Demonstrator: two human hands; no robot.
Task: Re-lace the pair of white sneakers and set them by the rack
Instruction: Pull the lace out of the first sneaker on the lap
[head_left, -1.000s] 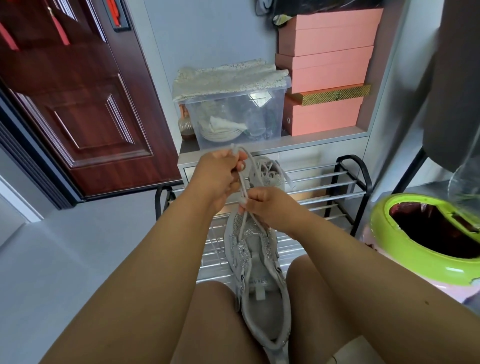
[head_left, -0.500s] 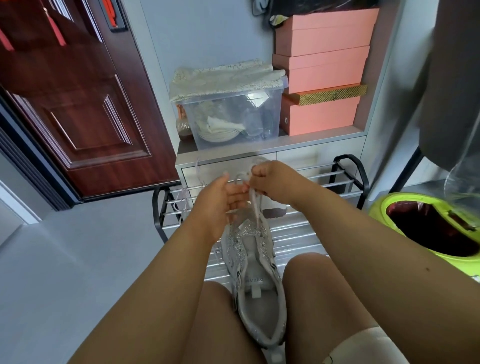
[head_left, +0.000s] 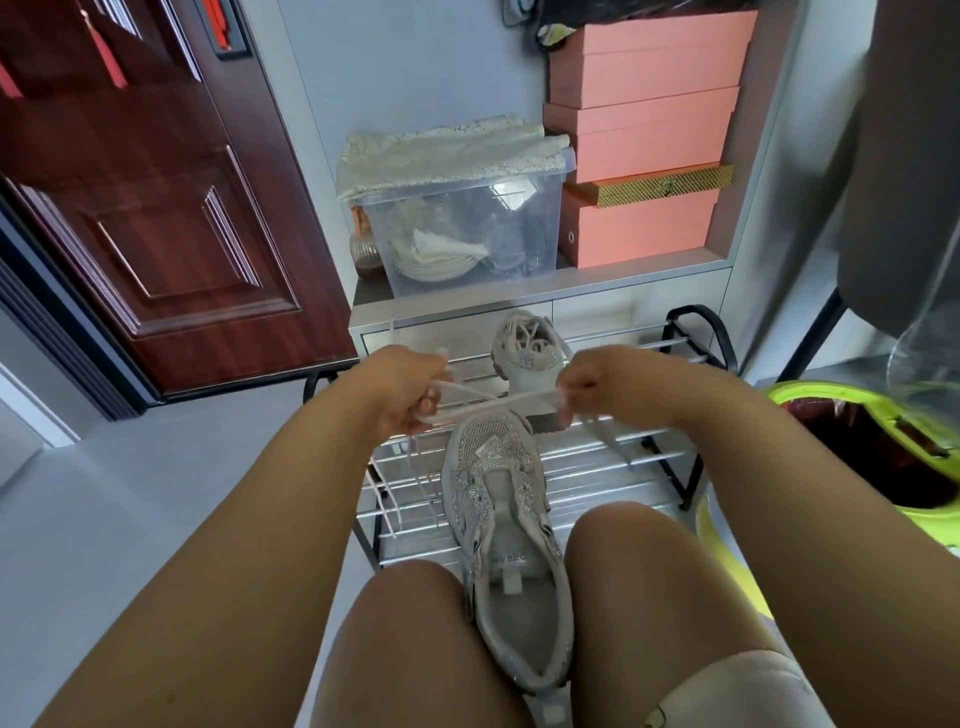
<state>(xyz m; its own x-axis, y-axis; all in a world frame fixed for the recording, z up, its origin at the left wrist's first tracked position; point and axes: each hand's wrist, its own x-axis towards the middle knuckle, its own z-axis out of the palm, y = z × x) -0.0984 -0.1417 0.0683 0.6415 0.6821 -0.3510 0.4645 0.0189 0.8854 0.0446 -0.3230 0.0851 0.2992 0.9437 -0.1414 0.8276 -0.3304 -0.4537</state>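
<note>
The sneaker (head_left: 506, 530) lies wedged between your knees, below both hands, toe pointing away toward the rack (head_left: 649, 457), long axis running front to back. Your left hand (head_left: 402, 389) and right hand (head_left: 597, 382) each pinch the lace (head_left: 498, 402), stretched between them above the toe. The insole print is too blurred to read. 1 more sneaker (head_left: 527, 348) sits on the rack.

The floor (head_left: 130, 509) is smooth grey, and the far wall (head_left: 405, 67) is pale blue-grey. On the left stands a dark red wooden door (head_left: 156, 208). On a white cabinet (head_left: 571, 299) sit a clear plastic box (head_left: 467, 228) and, to its right, stacked pink boxes (head_left: 644, 135). A green bin (head_left: 857, 457) is on the right.
</note>
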